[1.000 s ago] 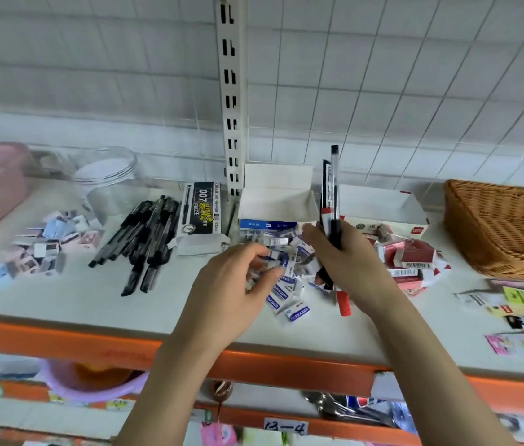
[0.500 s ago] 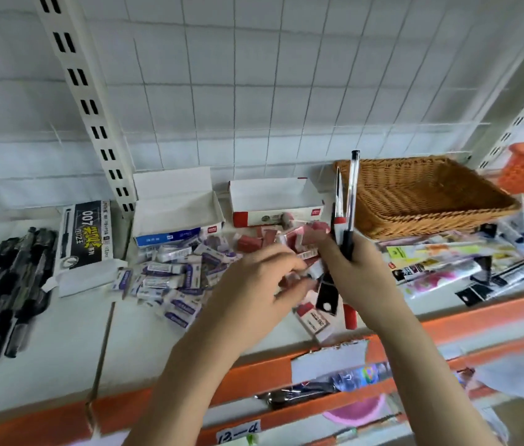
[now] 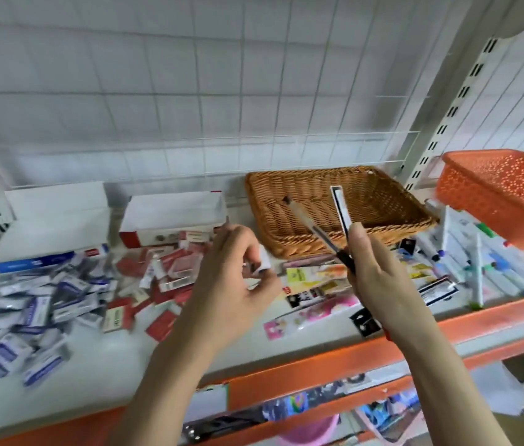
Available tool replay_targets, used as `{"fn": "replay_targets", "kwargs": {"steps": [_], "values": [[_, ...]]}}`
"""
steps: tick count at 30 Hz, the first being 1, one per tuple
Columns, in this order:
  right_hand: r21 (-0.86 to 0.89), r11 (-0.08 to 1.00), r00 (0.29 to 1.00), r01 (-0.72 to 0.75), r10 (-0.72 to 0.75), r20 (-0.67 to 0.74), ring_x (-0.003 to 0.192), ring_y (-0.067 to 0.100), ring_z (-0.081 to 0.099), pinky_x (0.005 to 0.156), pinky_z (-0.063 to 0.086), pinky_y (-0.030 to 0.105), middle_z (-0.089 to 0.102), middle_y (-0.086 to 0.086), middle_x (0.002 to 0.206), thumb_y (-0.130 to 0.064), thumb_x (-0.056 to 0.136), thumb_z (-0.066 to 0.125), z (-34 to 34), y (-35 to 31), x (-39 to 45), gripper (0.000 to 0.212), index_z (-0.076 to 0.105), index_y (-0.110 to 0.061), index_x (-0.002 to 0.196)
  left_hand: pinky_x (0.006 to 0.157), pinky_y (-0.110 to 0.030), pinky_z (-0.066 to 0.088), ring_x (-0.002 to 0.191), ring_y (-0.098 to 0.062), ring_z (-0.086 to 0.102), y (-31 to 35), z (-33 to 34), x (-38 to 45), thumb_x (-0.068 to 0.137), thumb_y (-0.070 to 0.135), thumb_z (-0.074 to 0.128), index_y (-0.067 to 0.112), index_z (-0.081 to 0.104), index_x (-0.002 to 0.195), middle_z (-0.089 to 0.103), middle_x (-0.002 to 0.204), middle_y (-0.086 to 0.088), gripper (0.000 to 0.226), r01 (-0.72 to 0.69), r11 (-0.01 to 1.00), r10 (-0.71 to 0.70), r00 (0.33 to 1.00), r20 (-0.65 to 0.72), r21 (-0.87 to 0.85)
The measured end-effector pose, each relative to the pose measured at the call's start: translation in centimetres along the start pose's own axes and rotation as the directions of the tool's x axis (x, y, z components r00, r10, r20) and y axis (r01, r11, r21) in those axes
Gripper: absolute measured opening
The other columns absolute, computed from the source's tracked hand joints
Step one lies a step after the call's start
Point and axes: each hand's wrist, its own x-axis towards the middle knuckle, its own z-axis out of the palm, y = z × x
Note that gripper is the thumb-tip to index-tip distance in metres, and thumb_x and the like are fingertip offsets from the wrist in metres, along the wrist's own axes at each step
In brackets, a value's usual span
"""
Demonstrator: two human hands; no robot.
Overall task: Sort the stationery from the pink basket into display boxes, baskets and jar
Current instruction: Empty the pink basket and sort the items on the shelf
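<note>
- Right hand (image 3: 379,278), right of centre: gripping a pen (image 3: 313,228) and a flat black-and-white carded item (image 3: 341,206), both raised in front of the wicker basket (image 3: 392,217).
- Left hand (image 3: 231,284), centre: pinching a small white eraser (image 3: 262,263), I think; blurred.
- Step, as I judge it: sorting mid-way. Blue erasers (image 3: 35,310) lower left and red erasers (image 3: 170,272) beside them lie loose before their display boxes (image 3: 173,214).
- Next: match each held item to its container, probably the wicker basket first.
</note>
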Motion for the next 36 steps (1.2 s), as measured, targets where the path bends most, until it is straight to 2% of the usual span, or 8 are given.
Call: {"fn": "replay_targets", "kwargs": {"steps": [6, 9, 13, 17, 21, 24, 27, 36], "values": [[-0.023, 0.984, 0.960, 0.179, -0.170, 0.222, 0.047, 0.006, 0.031, 0.045, 0.028, 0.021, 0.039, -0.009, 0.056, -0.068, 0.064, 0.056, -5.3, 4.0, 3.2, 0.048, 0.041, -0.028, 0.086, 0.044, -0.016, 0.032, 0.051, -0.008, 0.047, 3.4, 5.6, 1.7, 0.085, 0.001, 0.050, 0.024, 0.043, 0.087, 0.047, 0.066, 0.000, 0.024, 0.231, 0.973, -0.230, 0.973, -0.032, 0.018], [-0.091, 0.977, 0.931, 0.194, -0.154, 0.332, 0.048, 0.014, 0.040, 0.047, 0.032, 0.028, 0.045, 0.009, 0.063, -0.055, 0.063, 0.074, -7.1, 5.6, 4.5, 0.059, 0.032, -0.038, 0.101, 0.056, -0.006, 0.037, 0.069, 0.000, 0.055, 4.3, 7.2, 2.0, 0.086, 0.014, 0.062, 0.021, 0.049, 0.095, 0.055, 0.075, 0.009, 0.017, 0.287, 0.957, -0.283, 0.955, -0.093, 0.032], [-0.051, 0.961, 0.856, 0.270, -0.216, 0.469, 0.056, 0.019, 0.049, 0.054, 0.041, 0.029, 0.051, 0.009, 0.067, -0.018, 0.077, 0.077, -8.3, 7.2, 5.8, 0.063, 0.026, -0.039, 0.107, 0.070, 0.006, 0.031, 0.081, 0.002, 0.057, 4.6, 8.4, 1.8, 0.075, 0.049, 0.065, 0.033, 0.033, 0.138, 0.062, 0.080, 0.006, 0.073, 0.439, 0.892, -0.437, 0.899, -0.043, 0.108], [-0.026, 0.921, 0.798, 0.388, -0.322, 0.510, 0.046, 0.010, 0.044, 0.043, 0.027, 0.017, 0.049, -0.007, 0.054, -0.015, 0.092, 0.058, -8.3, 8.1, 7.0, 0.022, 0.037, -0.022, 0.090, 0.059, -0.008, 0.043, 0.068, 0.006, 0.060, 5.4, 8.9, 1.5, 0.065, 0.053, 0.059, 0.023, 0.069, 0.104, 0.065, 0.078, 0.014, 0.051, 0.479, 0.876, -0.477, 0.877, -0.049, 0.049], [-0.121, 0.791, 0.681, 0.599, -0.424, 0.597, 0.062, 0.015, 0.054, 0.055, 0.040, 0.026, 0.055, -0.002, 0.069, -0.022, 0.095, 0.053, -7.4, 8.3, 8.1, 0.010, 0.049, -0.012, 0.093, 0.061, -0.012, 0.044, 0.074, 0.000, 0.062, 5.6, 9.4, 1.0, 0.082, 0.039, 0.059, 0.033, 0.065, 0.080, 0.067, 0.073, 0.019, 0.009, 0.492, 0.870, -0.481, 0.861, -0.166, 0.035], [-0.246, 0.686, 0.627, 0.685, -0.383, 0.678, 0.100, 0.027, 0.057, 0.080, 0.048, 0.042, 0.060, 0.003, 0.109, -0.032, 0.096, 0.049, -6.4, 9.0, 8.4, 0.025, 0.052, -0.015, 0.114, 0.049, -0.015, 0.040, 0.054, -0.005, 0.058, 4.7, 9.1, 0.3, 0.087, 0.018, 0.061, 0.030, 0.062, 0.081, 0.061, 0.063, 0.019, 0.014, 0.546, 0.834, -0.514, 0.820, -0.253, 0.076], [-0.313, 0.613, 0.606, 0.726, -0.354, 0.713, 0.126, 0.020, 0.040, 0.101, 0.041, 0.040, 0.044, -0.003, 0.134, -0.041, 0.096, 0.045, -5.7, 9.4, 8.4, 0.040, 0.047, -0.022, 0.132, 0.043, -0.008, 0.037, 0.047, 0.003, 0.055, 4.3, 8.7, -0.3, 0.088, 0.012, 0.060, 0.023, 0.065, 0.081, 0.060, 0.063, 0.015, 0.014, 0.587, 0.802, -0.537, 0.791, -0.293, 0.113], [-0.349, 0.633, 0.676, 0.691, -0.394, 0.623, 0.113, 0.027, 0.051, 0.096, 0.042, 0.034, 0.047, 0.005, 0.118, -0.029, 0.094, 0.054, -8.1, 9.4, 9.4, 0.039, 0.050, -0.020, 0.131, 0.056, -0.007, 0.037, 0.064, -0.002, 0.060, 4.9, 11.6, 2.3, 0.091, 0.019, 0.057, 0.021, 0.065, 0.088, 0.061, 0.076, 0.015, 0.010, 0.578, 0.794, -0.501, 0.798, -0.336, 0.188]]}}
